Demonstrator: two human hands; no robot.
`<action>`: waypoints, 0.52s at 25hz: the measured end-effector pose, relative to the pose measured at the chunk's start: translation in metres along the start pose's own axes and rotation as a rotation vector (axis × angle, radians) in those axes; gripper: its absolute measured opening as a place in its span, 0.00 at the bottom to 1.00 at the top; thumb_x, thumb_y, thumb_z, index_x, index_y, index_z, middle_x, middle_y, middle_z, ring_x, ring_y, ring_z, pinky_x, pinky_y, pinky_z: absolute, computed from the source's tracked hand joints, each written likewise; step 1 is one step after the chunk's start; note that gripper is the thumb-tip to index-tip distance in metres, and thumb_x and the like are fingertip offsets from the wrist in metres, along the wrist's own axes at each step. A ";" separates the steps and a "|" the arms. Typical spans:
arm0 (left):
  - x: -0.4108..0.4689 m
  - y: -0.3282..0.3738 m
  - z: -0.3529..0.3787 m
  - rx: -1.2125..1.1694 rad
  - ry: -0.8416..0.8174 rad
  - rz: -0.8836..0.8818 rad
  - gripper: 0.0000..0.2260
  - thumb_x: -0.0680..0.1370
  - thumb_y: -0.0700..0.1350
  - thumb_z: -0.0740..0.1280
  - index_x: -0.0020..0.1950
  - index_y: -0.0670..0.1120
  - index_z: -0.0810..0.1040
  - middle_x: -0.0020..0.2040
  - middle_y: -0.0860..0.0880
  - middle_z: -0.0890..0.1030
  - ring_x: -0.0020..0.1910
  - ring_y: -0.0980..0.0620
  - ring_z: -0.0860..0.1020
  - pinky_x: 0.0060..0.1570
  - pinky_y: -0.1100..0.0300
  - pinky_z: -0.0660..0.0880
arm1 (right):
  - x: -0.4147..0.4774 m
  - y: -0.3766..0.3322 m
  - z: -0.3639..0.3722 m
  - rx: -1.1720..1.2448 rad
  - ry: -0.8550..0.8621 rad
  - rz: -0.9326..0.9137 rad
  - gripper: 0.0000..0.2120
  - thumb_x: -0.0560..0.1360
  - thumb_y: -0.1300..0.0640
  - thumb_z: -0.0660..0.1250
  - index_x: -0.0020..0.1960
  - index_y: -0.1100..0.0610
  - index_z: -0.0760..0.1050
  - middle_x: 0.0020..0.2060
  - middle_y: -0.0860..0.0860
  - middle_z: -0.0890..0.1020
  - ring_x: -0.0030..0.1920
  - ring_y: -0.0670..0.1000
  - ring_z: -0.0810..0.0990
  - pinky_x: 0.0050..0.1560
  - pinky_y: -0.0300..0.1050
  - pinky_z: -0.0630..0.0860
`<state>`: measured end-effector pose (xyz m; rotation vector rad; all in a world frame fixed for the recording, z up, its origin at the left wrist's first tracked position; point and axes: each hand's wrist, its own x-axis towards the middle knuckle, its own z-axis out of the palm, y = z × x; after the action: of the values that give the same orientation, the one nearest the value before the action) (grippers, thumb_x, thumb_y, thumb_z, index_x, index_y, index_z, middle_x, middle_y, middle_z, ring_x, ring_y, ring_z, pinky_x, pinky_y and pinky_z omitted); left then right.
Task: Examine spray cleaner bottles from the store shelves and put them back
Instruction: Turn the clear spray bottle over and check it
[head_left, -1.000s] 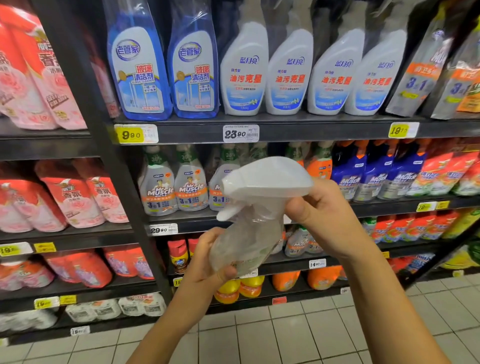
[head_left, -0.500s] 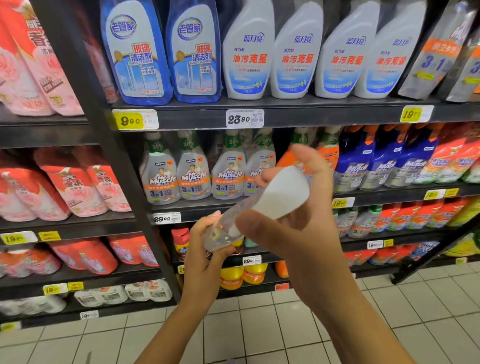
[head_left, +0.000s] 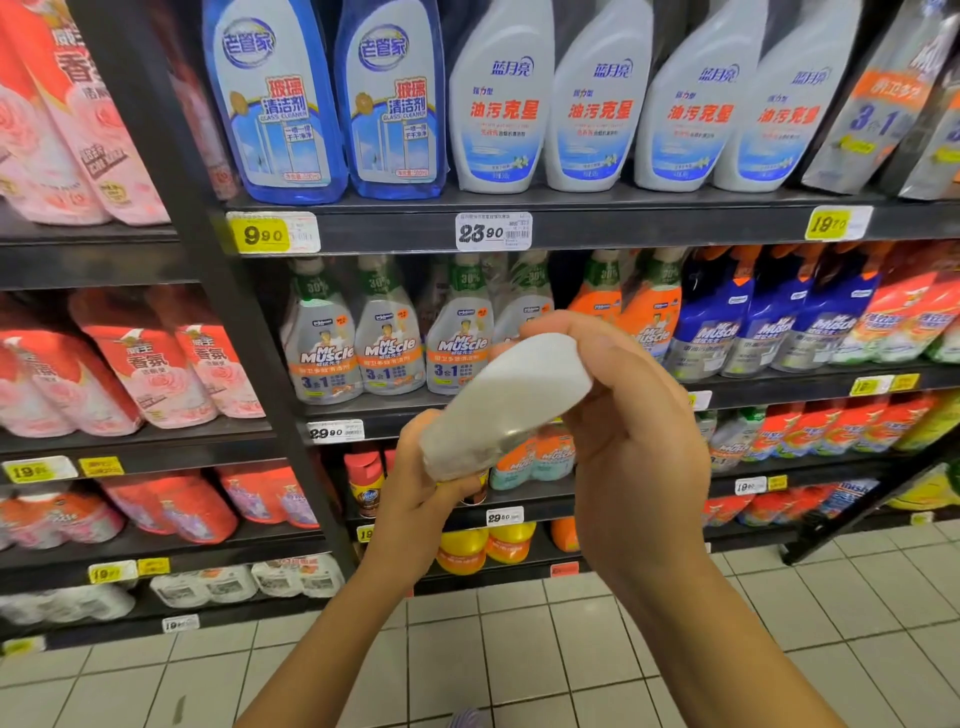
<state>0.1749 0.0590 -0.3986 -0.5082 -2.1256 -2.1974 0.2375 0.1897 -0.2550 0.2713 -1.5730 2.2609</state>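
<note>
At frame centre, the left hand (head_left: 410, 499) curls round the clear lower end of the tilted spray bottle (head_left: 511, 397), and the right hand (head_left: 639, 441) wraps its white head. It looks light, stiff and smooth, probably slippery, so grip the body firmly. Mr Muscle bottles (head_left: 387, 353) stand behind it.

1 held btl (head_left: 509, 395), 2 hands (head_left: 639, 447)

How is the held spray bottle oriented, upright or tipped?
Tipped. The spray bottle slants, with its white trigger head up and to the right in the right hand and its clear body down-left in the left hand.
</note>
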 end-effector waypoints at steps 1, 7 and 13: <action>0.001 0.001 -0.001 -0.029 -0.032 -0.002 0.27 0.71 0.39 0.68 0.68 0.55 0.67 0.62 0.58 0.76 0.61 0.58 0.75 0.50 0.69 0.75 | 0.003 -0.001 -0.001 0.022 -0.007 0.007 0.13 0.73 0.59 0.59 0.43 0.54 0.83 0.41 0.51 0.84 0.45 0.49 0.81 0.43 0.41 0.76; 0.007 0.019 -0.007 -0.162 -0.251 -0.132 0.26 0.67 0.50 0.73 0.62 0.65 0.71 0.61 0.56 0.79 0.62 0.54 0.76 0.54 0.61 0.76 | 0.021 -0.007 -0.009 0.092 -0.076 0.049 0.13 0.75 0.59 0.61 0.52 0.59 0.82 0.44 0.52 0.85 0.44 0.47 0.83 0.41 0.36 0.78; 0.006 0.040 0.003 -0.384 -0.275 -0.225 0.27 0.68 0.62 0.70 0.65 0.57 0.70 0.58 0.54 0.82 0.59 0.55 0.79 0.51 0.64 0.76 | 0.058 -0.017 -0.031 -0.088 -0.137 -0.060 0.18 0.76 0.67 0.65 0.64 0.58 0.74 0.53 0.51 0.84 0.56 0.50 0.82 0.51 0.42 0.79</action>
<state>0.1805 0.0612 -0.3589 -0.6509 -1.9598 -2.8368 0.1929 0.2345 -0.2304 0.4518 -1.7040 2.1620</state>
